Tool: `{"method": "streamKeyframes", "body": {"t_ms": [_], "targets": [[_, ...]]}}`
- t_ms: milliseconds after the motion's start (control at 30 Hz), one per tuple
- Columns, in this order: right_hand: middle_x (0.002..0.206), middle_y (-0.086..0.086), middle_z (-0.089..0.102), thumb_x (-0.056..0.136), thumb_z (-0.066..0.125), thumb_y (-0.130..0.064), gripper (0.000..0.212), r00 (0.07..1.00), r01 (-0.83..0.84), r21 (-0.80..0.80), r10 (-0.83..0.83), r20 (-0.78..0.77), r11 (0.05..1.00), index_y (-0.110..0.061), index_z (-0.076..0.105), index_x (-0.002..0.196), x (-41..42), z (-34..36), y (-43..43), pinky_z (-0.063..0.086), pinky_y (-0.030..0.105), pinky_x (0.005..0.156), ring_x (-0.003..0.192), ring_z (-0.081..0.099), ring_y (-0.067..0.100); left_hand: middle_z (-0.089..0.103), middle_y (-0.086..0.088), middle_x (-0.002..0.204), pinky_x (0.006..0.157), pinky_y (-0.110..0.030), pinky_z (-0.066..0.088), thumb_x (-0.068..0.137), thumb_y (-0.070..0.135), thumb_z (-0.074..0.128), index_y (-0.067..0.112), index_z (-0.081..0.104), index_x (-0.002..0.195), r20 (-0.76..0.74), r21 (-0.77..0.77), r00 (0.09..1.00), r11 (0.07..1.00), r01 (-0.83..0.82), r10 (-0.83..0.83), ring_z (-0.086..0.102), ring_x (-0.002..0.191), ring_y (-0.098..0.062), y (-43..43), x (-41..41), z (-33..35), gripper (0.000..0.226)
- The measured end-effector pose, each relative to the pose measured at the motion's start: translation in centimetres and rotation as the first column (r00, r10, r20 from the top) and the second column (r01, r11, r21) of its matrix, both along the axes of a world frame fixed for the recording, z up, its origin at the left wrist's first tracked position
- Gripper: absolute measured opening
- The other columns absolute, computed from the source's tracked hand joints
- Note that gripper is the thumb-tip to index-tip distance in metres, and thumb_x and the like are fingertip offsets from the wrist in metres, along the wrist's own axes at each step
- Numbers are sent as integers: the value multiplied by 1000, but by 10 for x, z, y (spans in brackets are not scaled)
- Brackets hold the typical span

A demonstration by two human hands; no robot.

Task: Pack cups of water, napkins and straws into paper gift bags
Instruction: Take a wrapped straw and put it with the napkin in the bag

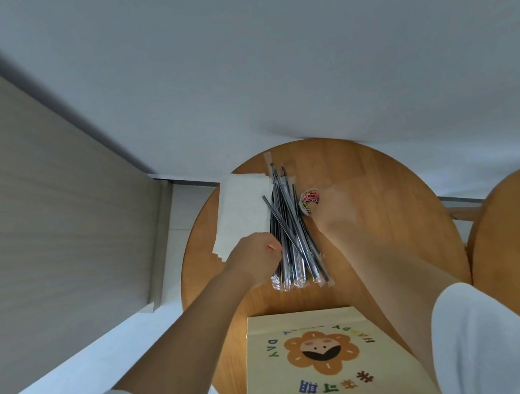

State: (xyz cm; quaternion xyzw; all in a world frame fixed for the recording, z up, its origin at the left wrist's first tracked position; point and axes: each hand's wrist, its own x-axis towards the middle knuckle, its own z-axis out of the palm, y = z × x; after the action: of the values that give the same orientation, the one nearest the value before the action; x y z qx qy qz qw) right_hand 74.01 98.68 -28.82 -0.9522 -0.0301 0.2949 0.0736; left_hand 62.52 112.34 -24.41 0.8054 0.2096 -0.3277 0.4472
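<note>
Here, left hand (254,255) pinches straws (291,225); right hand (333,209) outstretched at clip tub (308,201).

Tabletop (384,215): round, wooden.
Straws (291,225): black, clear-wrapped, fanned out mid-tabletop.
Napkins (241,212): white stack, partly under them.
Left grip (255,255): curled fingers pinch the straws' left edge.
Right grip (331,208): blurred, touching clip tub (309,202).
Gift bag (320,368): flower-printed, nearest.

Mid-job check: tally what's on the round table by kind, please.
Paper gift bag: 1
Stack of napkins: 1
Pile of wrapped straws: 1 (single straws overlap too much to count)
Small tub of coloured clips: 1
Cups: 0 in view
Total: 4
</note>
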Motion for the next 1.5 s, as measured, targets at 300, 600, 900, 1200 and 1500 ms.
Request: {"method": "streamKeyframes", "body": {"t_ms": [300,600,900,1200,1500], "targets": [[95,7,64,97,45,-15,19,998,-32,68,28,63,997,-11,63,102,-5,4,-4,55,33,62,76,62,19,62,-8,118,86,-26,44,96,11,42,8,64,113,0,23,1000,999,-27,27,56,109,-22,-4,-3,12,28],[80,-1,59,88,63,-13,13,995,94,442,-67,-76,892,-14,58,76,-26,56,-20,47,25,68,79,56,16,61,-4,120,86,-27,45,95,11,44,12,65,112,55,79,998,997,-18,14,56,108,-20,-28,-15,51,28],[73,-3,62,84,68,-9,12,994,92,702,-28,-103,706,-10,60,75,-79,150,-66,48,21,64,60,59,9,64,1,116,83,-20,41,93,11,48,15,66,111,187,202,981,979,3,-41,56,99,-12,-64,-72,116,26],[68,3,64,85,66,-8,17,997,67,798,-7,-78,600,-13,57,72,-175,216,-137,48,17,56,57,58,7,61,-6,120,63,-17,43,95,-1,34,19,54,130,246,286,967,958,-6,-67,57,83,-17,-82,-169,159,45],[63,7,56,80,59,0,16,995,-17,771,-66,77,636,-9,52,68,-233,216,-165,45,25,58,60,52,16,17,4,157,118,-33,2,68,44,80,24,1,152,153,612,851,724,318,-503,12,145,-17,-99,-206,149,118]]}}
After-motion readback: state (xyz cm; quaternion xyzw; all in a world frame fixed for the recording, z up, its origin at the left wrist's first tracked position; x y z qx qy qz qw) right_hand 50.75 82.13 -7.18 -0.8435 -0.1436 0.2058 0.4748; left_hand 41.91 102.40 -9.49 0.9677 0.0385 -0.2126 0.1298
